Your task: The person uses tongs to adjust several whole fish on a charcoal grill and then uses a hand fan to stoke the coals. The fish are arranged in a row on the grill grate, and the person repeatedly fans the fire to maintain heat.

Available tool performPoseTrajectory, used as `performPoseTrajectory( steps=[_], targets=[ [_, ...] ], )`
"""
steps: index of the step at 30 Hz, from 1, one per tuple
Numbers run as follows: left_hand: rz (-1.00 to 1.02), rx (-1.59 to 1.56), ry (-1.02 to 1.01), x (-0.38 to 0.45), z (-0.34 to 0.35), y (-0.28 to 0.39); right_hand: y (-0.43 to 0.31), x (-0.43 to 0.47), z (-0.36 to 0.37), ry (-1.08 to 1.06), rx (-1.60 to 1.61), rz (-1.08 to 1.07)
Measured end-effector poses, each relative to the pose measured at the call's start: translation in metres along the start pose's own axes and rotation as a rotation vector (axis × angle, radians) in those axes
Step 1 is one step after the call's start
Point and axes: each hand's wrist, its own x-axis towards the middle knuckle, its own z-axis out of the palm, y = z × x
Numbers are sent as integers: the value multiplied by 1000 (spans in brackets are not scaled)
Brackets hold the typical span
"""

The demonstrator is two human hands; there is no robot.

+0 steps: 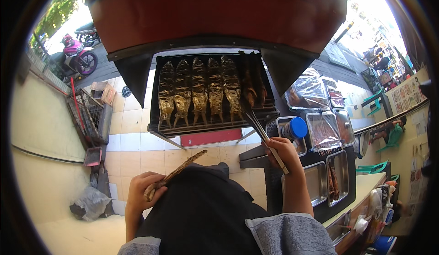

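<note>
My left hand [147, 188] grips a woven hand fan [185, 164] by its handle, seen edge-on over my dark apron. In my right hand [283, 153] are metal tongs [259, 126], their far ends at the right part of a charcoal grill [181, 130]. Several foil-wrapped fish [199, 93] lie side by side on the grill, tails towards me. To their right are dark browned meat pieces [249, 90]. The tips of the tongs are hard to make out in the shade near the meat.
A red metal hood [219, 14] hangs over the grill. At the right, a dark table holds metal trays [310, 183], plastic-covered trays of food [324, 128] and a blue-lidded jar [297, 127]. Skewered meat [332, 181] lies in one tray. A wire crate [91, 112] stands at the left.
</note>
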Motion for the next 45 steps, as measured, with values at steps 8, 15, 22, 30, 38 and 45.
performPoseTrajectory(
  steps=[8, 15, 22, 30, 38, 45],
  targets=[
    [-2, 15, -23, 2, -1, 2, 2, 8, -4, -11, 32, 48],
    [-26, -1, -20, -2, -3, 0, 10, 13, 2, -53, 120, 14],
    [51, -25, -22, 0, -7, -10, 15, -27, 7, 67, 79, 40],
    [60, -143, -188, 18, -9, -24, 100, -125, -83, 407, 749, -107],
    [261, -256, -411, 44, 16, -53, 308, -164, -32, 742, 911, 265],
    [350, -120, -487, 44, 34, -33, 353, -153, -33, 1086, -200, 461]
  ],
)
